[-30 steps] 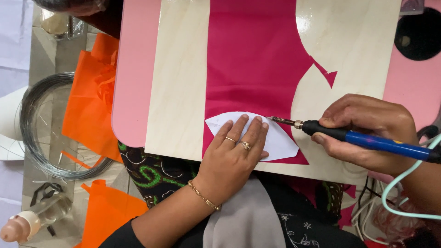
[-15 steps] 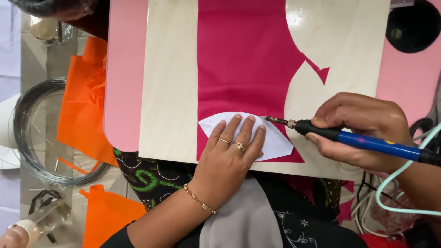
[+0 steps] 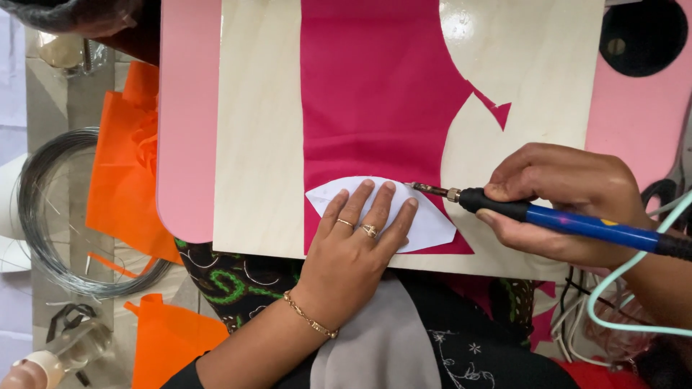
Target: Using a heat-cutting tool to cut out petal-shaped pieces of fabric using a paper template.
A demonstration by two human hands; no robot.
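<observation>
At the far left a coil of thin grey wire (image 3: 54, 216) lies on the floor beside loose sheets of orange fabric (image 3: 126, 187), well apart from the work. A pink rounded tabletop (image 3: 187, 144) carries a pale plywood board (image 3: 256, 130), and on the board lies a strip of magenta fabric (image 3: 375, 94) running top to bottom, its right edge already cut into a curve with a small pointed notch.

At the fabric's lower end rests a white leaf-shaped paper template (image 3: 432, 227), its long axis lying left to right, one tip pointing left and the other right. The left hand (image 3: 353, 248) lies flat on it with fingers spread, pinning its middle and left part; it grasps nothing, only presses down. Rings sit on two fingers and a thin chain bracelet circles the wrist.

Just to the right, the right hand (image 3: 562, 198) is closed around a blue-and-black pen-shaped heated cutting tool (image 3: 548, 216), held nearly level with its metal tip pointing left. The tip touches the template's upper right edge, right beside the left fingertips, so the right hand is the one working that edge. A pale green cord (image 3: 620, 295) loops from the tool's rear.

Open board lies above and right of the tip; the board's lower edge runs close under the template, over the person's lap.
</observation>
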